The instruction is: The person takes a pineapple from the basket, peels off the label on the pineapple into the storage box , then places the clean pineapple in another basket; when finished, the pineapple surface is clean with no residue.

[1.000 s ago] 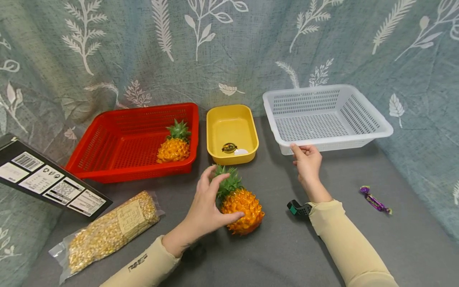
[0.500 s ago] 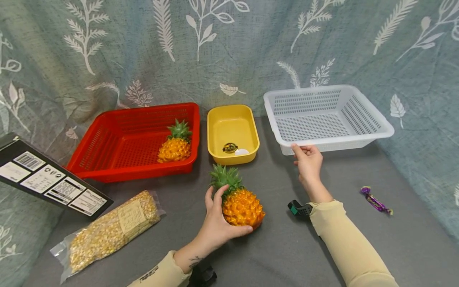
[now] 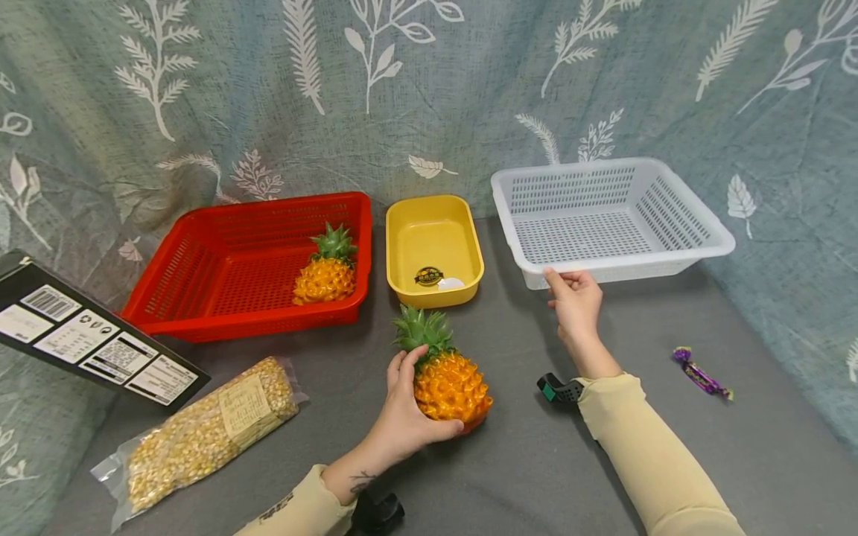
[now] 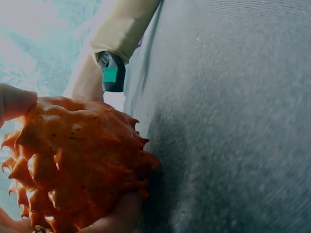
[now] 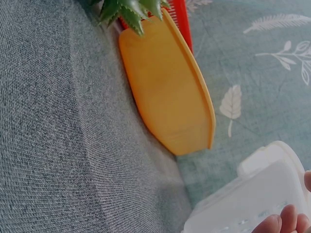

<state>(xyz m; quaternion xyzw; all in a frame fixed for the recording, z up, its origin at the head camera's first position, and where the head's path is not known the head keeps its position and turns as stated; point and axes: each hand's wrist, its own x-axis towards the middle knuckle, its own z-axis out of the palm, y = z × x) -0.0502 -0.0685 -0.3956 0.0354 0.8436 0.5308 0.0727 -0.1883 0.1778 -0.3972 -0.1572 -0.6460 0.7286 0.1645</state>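
In the head view my left hand (image 3: 405, 417) grips an orange pineapple (image 3: 452, 391) with a green leafy crown, lying on the grey cloth. Fingers and thumb press its two sides in the left wrist view, where the spiky body (image 4: 80, 165) fills the lower left. With thumb and fingers, my right hand (image 3: 578, 309) pinches the near-left corner rim of a white slotted basket (image 3: 617, 266). The right wrist view catches only some fingertips beside this basket's white wall (image 5: 248, 199). A second pineapple (image 3: 325, 279) lies inside the red basket (image 3: 255, 325).
A yellow tub (image 3: 436, 298) stands between the two baskets. At left, a bag of corn kernels (image 3: 208, 432) lies near a tilted black box (image 3: 100, 335). A purple-wrapped candy (image 3: 702, 374) lies at right. A patterned curtain (image 3: 469, 97) hangs behind.
My left hand has moved slightly right and down, from hovering over the pineapple's crown to gripping its body. The right hand keeps its place on the white basket's rim.
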